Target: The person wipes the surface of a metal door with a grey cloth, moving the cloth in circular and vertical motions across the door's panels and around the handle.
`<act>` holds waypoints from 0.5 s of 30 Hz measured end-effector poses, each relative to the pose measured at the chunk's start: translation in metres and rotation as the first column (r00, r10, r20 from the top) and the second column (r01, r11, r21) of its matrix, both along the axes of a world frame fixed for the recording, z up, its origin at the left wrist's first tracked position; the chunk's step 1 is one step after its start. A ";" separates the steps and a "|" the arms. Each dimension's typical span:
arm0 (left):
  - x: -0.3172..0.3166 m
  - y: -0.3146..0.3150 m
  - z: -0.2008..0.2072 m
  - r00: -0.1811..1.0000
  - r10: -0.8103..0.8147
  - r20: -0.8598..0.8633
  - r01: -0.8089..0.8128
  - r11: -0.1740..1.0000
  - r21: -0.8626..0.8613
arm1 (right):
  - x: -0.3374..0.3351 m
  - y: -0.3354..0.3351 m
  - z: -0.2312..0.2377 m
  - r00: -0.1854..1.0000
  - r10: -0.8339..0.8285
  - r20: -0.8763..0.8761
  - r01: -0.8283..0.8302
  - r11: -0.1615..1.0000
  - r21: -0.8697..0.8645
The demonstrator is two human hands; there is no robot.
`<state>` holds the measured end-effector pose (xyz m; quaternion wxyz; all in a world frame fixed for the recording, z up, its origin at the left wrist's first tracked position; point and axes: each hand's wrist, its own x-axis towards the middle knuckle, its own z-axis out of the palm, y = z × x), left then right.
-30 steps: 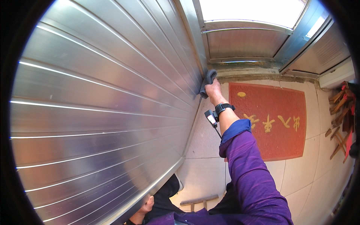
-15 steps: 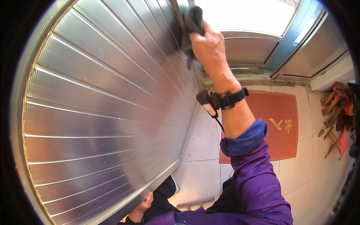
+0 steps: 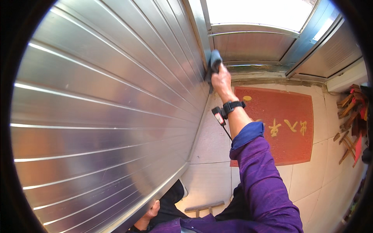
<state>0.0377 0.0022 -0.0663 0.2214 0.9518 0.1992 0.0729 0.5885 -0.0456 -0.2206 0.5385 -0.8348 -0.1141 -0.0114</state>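
A large ribbed metal door panel [image 3: 105, 105] fills the left side, its long frame edge running down toward me. At its far edge my right hand [image 3: 222, 80] is closed around a dark cloth [image 3: 216, 58], which presses against the frame there. A black strap with a small device [image 3: 218, 115] sits on my right wrist, and a cable runs from it. My left hand [image 3: 153, 211] grips the panel's near edge at the bottom; most of its fingers are hidden behind or under that edge.
A red doormat [image 3: 285, 128] with yellow characters lies on pale floor tiles [image 3: 210, 178]. Beyond it stands a metal-framed doorway [image 3: 254, 46] with a low sill. Wooden folding stools [image 3: 349, 112] are heaped at the right wall. A small wooden stool [image 3: 204, 207] is between my legs.
My right hand, with the cloth, has moved down along the panel's far edge toward the floor. My left hand keeps its grip on the near edge.
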 end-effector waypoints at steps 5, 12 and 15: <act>0.002 0.002 0.000 0.998 -0.026 -0.049 0.023 0.998 -0.059 | -0.039 -0.014 -0.125 0.897 0.115 -0.426 -0.181 0.976 -0.117; -0.026 0.005 -0.021 0.998 0.060 -0.022 -0.064 0.969 -0.239 | -0.042 -0.021 -0.166 0.898 -0.032 -0.439 -0.060 0.979 -0.193; -0.045 0.007 -0.033 0.997 0.054 -0.056 -0.066 0.969 -0.237 | -0.027 -0.020 -0.165 0.916 0.054 -0.398 -0.134 0.975 -0.175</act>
